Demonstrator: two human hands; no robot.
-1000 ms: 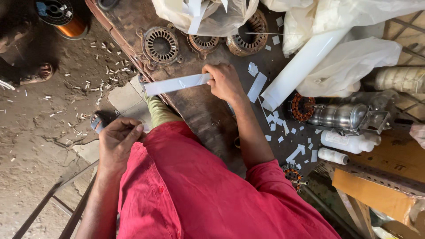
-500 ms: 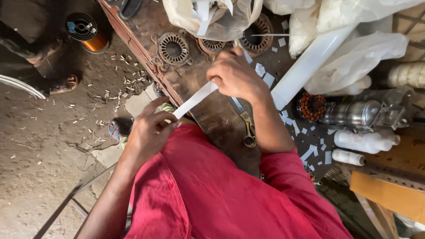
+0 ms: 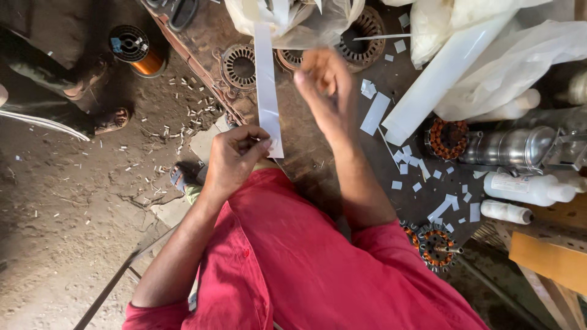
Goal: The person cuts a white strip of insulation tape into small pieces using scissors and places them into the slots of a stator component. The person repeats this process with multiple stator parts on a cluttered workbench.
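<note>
Here, left hand [image 3: 235, 157] pinches white paper strip [image 3: 266, 85]; right hand [image 3: 327, 91] raised.

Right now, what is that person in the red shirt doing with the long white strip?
The person's left hand pinches the lower end of a long white strip, which stands up over the dark workbench. The right hand is blurred and raised beside the strip, not clearly touching it. Small white paper scraps, a rolled white sheet and copper-wound motor parts lie around on the bench.
</note>
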